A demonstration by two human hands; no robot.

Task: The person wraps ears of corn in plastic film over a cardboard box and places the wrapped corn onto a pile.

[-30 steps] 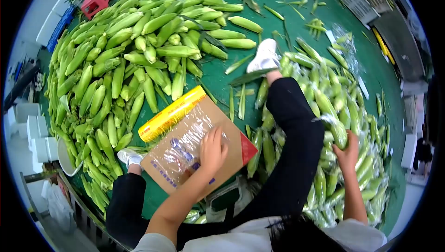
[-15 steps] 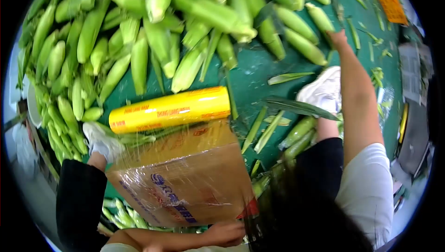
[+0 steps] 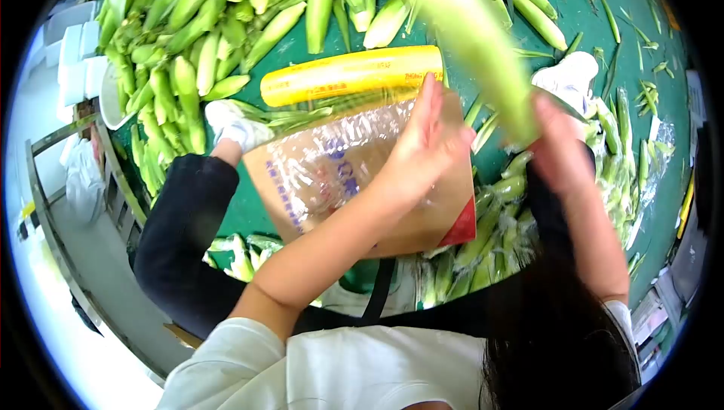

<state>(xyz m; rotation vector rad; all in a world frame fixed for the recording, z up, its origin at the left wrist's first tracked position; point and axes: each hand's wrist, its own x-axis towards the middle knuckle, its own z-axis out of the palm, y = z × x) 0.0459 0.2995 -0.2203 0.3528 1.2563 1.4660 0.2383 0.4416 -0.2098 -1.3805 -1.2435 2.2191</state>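
My right hand [image 3: 559, 145] grips one end of a green ear of corn [image 3: 475, 41], blurred by motion and tilted up to the left. My left hand [image 3: 431, 135] is raised over the right part of the cardboard box [image 3: 302, 165], its fingers stretched and nothing in them. Shiny clear film covers the box top, which has blue print and a red corner [image 3: 458, 225]. Along the box's far edge lies a yellow roll of wrap [image 3: 351, 76], with green husk leaves [image 3: 302, 117] beside it.
A large heap of unwrapped corn [image 3: 204, 26] spreads over the green floor beyond the box. Film-wrapped ears [image 3: 490, 248] lie to the right. My white shoes [image 3: 234, 125] flank the box. At left stand a pale bowl [image 3: 113, 97] and a metal frame [image 3: 75, 274].
My right hand has come back from the far heap with an ear of corn. My left hand has risen from the box's near edge to above its top. The view has shifted.
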